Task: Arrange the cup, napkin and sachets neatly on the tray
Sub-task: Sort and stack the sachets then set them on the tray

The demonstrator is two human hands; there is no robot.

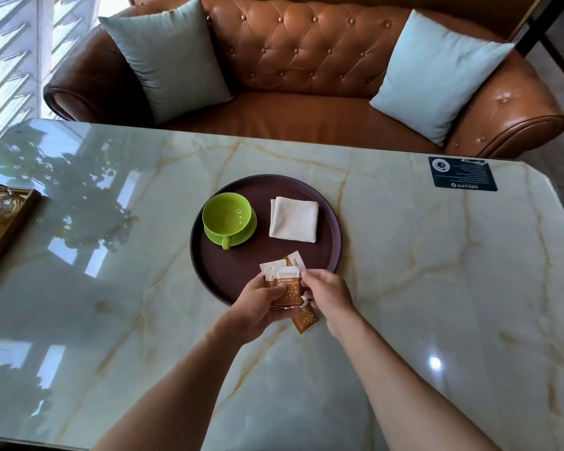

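**Sachets in hand, cup & napkin already on tray**

Head view: the left hand point(261, 304) has its grip closed on a fanned bunch of sachets point(285, 286), held over the near rim of the round dark tray point(334, 242). The right hand point(328, 297) pinches the bunch's right edge w/ fingertips; one more sachet point(305, 320) pokes out below, partly under that hand. Green cup point(227, 214) sits on its saucer, tray left, handle toward the person. Folded white napkin point(293, 218) lies tray right, apart from the cup.

Handling, as a judgement: sachets are light, thin, slick paper, so they prob. slide vs each other; best squared by the edges, then laid flat. Cup is likely fragile; take by handle or saucer. Napkin soft, lift by a folded edge. Counter point(420, 288) is glossy, so things may skid.
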